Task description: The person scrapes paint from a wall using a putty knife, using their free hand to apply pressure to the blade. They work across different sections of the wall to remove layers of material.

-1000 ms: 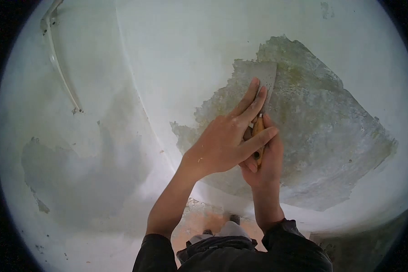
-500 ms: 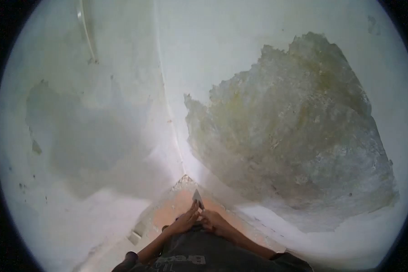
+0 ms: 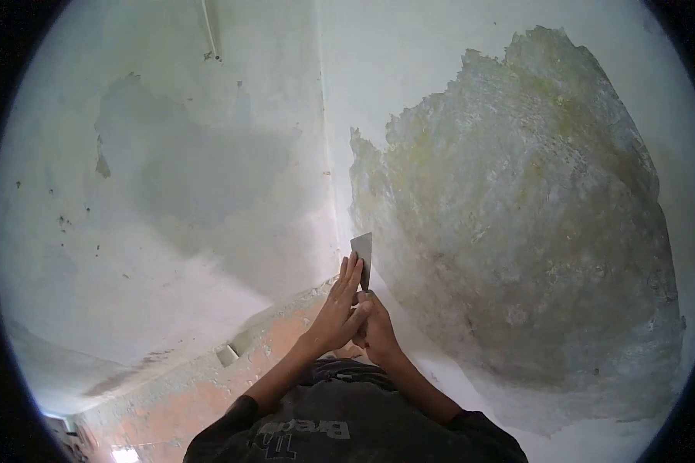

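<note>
A flat metal scraper blade (image 3: 362, 258) points upward close to the wall corner, just at the left edge of a large bare grey patch (image 3: 517, 224). My right hand (image 3: 374, 328) is wrapped round its handle, which is mostly hidden by the fingers. My left hand (image 3: 340, 309) has its fingers stretched out and lying against the blade's left side, with the palm and thumb touching my right hand. The handle's end does not show.
White walls meet at a vertical corner line (image 3: 328, 154). On the left wall are a faint grey patch (image 3: 201, 177) and a thin cable (image 3: 209, 31) at the top. Lower left, an orange, peeling strip (image 3: 185, 409) holds a small box (image 3: 228, 355).
Both hands and the scraper have moved up and slightly right, and they now show larger. The view has shifted, so more of the lower left area is visible.
</note>
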{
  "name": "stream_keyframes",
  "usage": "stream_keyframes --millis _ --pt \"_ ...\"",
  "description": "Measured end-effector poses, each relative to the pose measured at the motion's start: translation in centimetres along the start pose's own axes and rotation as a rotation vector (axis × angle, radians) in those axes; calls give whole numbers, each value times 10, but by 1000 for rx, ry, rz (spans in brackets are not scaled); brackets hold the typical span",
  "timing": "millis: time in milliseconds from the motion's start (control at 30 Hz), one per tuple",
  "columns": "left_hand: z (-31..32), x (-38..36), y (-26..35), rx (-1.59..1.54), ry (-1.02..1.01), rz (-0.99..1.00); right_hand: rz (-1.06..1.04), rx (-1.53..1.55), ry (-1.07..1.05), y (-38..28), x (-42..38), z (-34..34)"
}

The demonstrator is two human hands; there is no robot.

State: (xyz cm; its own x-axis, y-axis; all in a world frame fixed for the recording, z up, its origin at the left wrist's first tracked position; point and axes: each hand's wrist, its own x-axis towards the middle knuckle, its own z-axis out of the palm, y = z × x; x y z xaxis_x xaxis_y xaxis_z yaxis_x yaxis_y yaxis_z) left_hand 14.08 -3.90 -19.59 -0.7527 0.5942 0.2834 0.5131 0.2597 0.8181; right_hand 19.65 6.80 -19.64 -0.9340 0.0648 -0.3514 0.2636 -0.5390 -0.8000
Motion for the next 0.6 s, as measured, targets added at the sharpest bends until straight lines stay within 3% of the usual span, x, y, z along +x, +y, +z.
stream_keyframes --millis 133,233,400,600 --pt "6 9 18 21 30 66 8 44 -114 -15 -8 -16" --pt "3 25 26 103 1 145 -144 -88 -132 -27 -9 -21" --pt "-16 56 40 133 -65 231 -290 -213 -72 -57 -2 -9" --pt "-39 93 40 78 -63 266 -379 -156 66 -79 21 21"
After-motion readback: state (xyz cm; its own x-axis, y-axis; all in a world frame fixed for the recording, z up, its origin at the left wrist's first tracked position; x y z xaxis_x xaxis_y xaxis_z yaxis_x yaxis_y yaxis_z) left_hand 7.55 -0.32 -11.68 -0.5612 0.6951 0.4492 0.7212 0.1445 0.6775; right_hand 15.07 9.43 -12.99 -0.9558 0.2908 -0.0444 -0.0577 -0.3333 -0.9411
